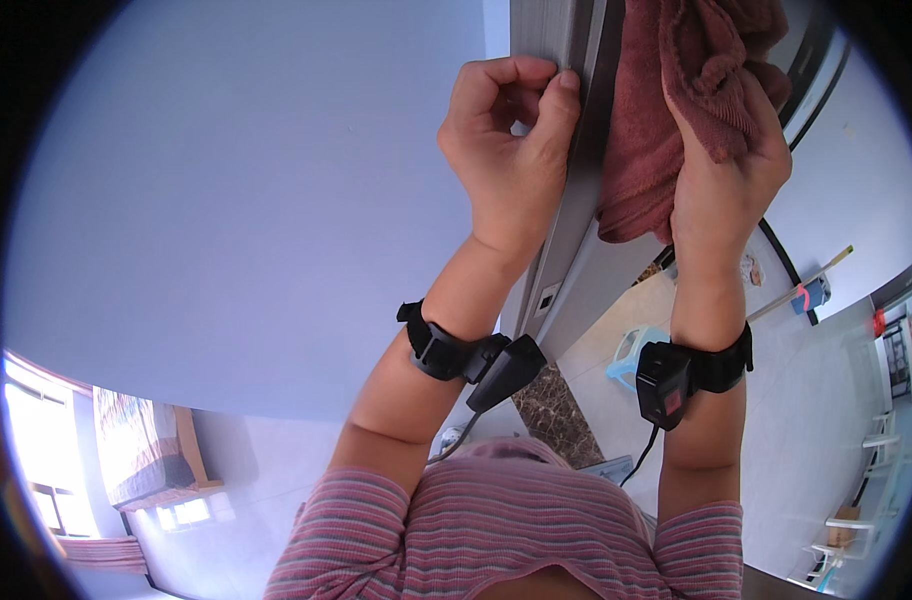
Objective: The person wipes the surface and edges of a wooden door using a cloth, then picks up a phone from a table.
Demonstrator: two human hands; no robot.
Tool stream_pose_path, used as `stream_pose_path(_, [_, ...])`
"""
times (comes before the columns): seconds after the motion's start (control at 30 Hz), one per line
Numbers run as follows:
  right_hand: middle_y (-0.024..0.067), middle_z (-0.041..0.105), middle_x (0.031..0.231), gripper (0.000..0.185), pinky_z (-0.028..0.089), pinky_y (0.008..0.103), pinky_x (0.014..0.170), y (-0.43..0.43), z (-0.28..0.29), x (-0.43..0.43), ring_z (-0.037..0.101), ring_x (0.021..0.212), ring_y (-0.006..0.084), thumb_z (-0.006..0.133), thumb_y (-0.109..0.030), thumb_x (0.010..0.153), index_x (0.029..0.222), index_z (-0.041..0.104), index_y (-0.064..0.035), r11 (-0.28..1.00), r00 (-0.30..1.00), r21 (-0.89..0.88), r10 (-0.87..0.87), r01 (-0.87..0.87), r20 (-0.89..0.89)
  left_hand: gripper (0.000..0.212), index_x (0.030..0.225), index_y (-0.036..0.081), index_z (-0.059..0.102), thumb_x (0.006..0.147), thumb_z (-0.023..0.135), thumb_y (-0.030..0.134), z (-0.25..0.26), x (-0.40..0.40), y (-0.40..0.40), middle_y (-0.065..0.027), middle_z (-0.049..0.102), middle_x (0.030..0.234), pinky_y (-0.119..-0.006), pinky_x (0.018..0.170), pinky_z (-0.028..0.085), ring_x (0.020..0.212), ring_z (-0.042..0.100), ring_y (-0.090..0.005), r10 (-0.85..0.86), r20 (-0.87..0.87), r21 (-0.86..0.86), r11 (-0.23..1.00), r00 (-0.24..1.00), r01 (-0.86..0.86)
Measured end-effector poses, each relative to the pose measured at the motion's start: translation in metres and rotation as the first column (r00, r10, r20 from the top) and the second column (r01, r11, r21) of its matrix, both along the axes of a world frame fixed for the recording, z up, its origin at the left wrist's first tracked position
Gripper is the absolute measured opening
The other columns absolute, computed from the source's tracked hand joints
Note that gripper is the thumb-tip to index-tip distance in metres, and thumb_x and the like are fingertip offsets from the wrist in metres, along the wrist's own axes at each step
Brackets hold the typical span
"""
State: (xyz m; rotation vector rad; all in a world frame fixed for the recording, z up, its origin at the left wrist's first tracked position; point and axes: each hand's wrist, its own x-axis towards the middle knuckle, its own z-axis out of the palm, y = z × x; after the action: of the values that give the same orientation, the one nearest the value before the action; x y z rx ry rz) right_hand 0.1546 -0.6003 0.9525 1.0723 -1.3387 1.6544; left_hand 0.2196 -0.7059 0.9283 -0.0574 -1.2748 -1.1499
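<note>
My right hand [730,161] grips a reddish-brown cloth towel [640,142], which hangs down in folds beside the grey door frame [542,34]. Part of the towel drapes over the fingers and hides them. At the frame's near edge is my left hand [508,142], its fingers curled and the thumb and fingertips close to the frame; whether they touch it I cannot tell. No object shows in the left hand. Set in the frame below the hands is a metal strike plate [547,300]. Each forearm wears a black strapped device with a cable.
A pale wall [238,210] fills the left. Below right stand a light-blue plastic stool [630,352] on the tiled floor and a blue container [812,295] beside a long pole. A bed [137,450] is at lower left, white shelving [880,465] at lower right.
</note>
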Motion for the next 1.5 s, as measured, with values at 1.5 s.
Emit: stream_pose_path(1.5, [0.0085,0.06,0.099,0.032,0.041,0.0252,0.083,0.002,-0.012,-0.008,0.056,0.091,0.0154,0.067,-0.004,0.072,0.102,0.059,0.0029,0.999,0.999,-0.001,0.038,-0.038,-0.033,0.011,0.077,0.0,0.055,0.073,0.065,0.003,0.001,0.0,0.001,0.0022,0.053,0.063,-0.017,0.051,0.039,0.055,0.045,-0.0024,-0.04,0.034,0.028,0.999,0.999,0.039])
